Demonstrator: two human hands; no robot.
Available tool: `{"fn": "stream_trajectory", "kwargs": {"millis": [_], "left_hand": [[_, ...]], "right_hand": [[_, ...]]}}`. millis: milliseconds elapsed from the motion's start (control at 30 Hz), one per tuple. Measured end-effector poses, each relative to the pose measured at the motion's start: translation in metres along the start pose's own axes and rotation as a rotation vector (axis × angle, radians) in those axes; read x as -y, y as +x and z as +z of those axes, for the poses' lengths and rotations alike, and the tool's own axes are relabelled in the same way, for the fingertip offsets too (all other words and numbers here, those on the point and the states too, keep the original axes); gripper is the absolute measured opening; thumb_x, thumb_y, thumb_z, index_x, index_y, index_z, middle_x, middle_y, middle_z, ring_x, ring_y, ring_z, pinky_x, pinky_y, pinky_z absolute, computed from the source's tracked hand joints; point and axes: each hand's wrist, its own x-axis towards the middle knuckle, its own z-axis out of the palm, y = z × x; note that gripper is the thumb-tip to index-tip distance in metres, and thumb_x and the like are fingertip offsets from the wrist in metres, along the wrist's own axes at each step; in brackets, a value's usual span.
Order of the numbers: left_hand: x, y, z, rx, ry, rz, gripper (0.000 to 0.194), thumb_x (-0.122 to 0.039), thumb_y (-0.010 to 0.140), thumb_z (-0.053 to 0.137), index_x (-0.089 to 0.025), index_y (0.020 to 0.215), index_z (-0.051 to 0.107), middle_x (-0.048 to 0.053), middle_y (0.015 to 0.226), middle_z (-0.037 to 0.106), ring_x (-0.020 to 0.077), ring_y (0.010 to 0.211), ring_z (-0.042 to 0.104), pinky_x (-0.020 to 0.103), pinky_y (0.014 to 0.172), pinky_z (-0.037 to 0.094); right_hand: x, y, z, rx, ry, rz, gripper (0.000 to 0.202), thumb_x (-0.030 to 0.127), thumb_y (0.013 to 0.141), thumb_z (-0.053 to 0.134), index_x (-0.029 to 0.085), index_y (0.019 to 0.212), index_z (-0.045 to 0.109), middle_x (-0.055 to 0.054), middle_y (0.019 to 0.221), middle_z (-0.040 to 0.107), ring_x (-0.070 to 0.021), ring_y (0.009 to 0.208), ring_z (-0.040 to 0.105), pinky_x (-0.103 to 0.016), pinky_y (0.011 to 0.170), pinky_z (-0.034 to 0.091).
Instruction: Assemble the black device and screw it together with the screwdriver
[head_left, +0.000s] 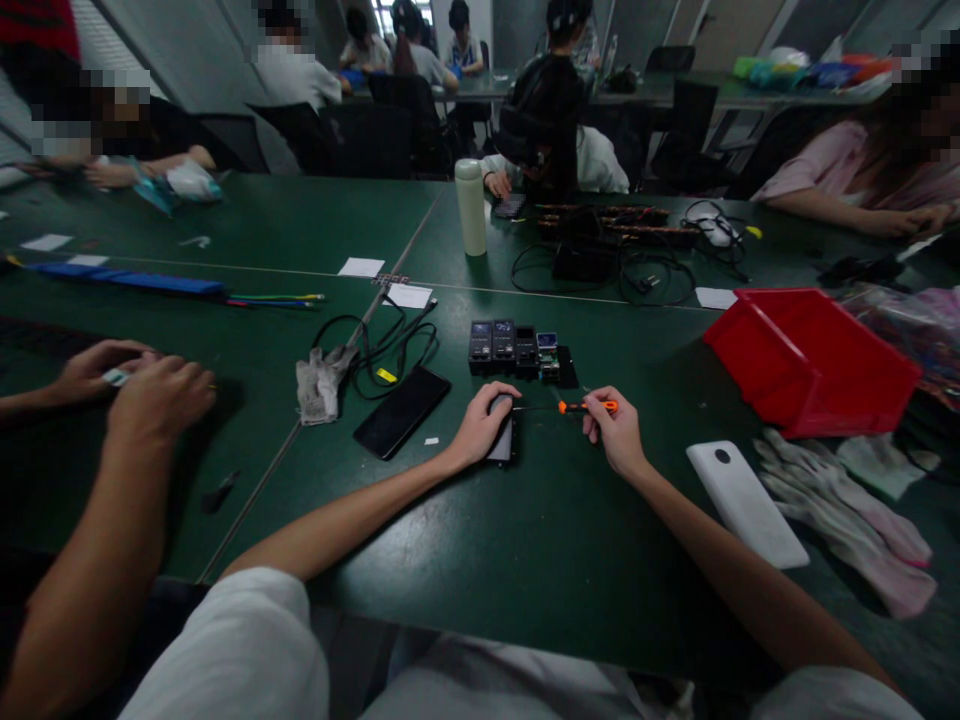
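Note:
My left hand [482, 424] is closed around a small flat device with a grey face and dark edge [501, 446], held against the green table. My right hand [616, 430] grips a screwdriver with an orange and black handle [570, 407]. Its thin shaft points left and its tip meets the device's right edge, close to my left fingers; whether it sits on a screw is too small to tell. Just beyond my hands, several small black boxes with little screens [493, 345] stand in a row. At the row's right end is a module with an exposed circuit board [549, 358].
Left of my hands lie a black phone [403, 412], a coiled black cable [409, 345] and a grey glove [321, 385]. To the right are a white power bank [746, 505], gloves [847, 510] and a red bin [810, 360]. A co-worker's hands [157, 395] work at the left.

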Motion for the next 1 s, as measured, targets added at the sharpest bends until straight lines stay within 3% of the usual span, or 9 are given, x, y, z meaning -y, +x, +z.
{"fn": "stream_trajectory", "kwargs": {"millis": [567, 1000], "left_hand": [[-0.0028, 0.0001, -0.0009, 0.008, 0.025, 0.007, 0.021, -0.026, 0.09, 0.045, -0.019, 0.098, 0.063, 0.004, 0.103, 0.063, 0.0196, 0.103, 0.056, 0.032, 0.098, 0.04], [-0.0021, 0.0001, -0.0013, 0.003, 0.02, 0.013, 0.02, -0.026, 0.09, 0.045, -0.019, 0.098, 0.063, 0.005, 0.103, 0.063, 0.0202, 0.103, 0.056, 0.034, 0.099, 0.04]], "right_hand": [[0.0023, -0.0007, -0.0006, 0.054, 0.093, -0.022, 0.023, 0.035, 0.085, 0.063, 0.021, 0.101, 0.053, 0.005, 0.062, 0.058, -0.0092, 0.049, 0.051, -0.02, 0.046, 0.041], [0.003, -0.0003, -0.0001, 0.006, -0.015, 0.01, 0.027, 0.047, 0.085, 0.06, 0.02, 0.084, 0.053, 0.005, 0.052, 0.054, -0.0078, 0.038, 0.044, -0.018, 0.036, 0.032]]}}
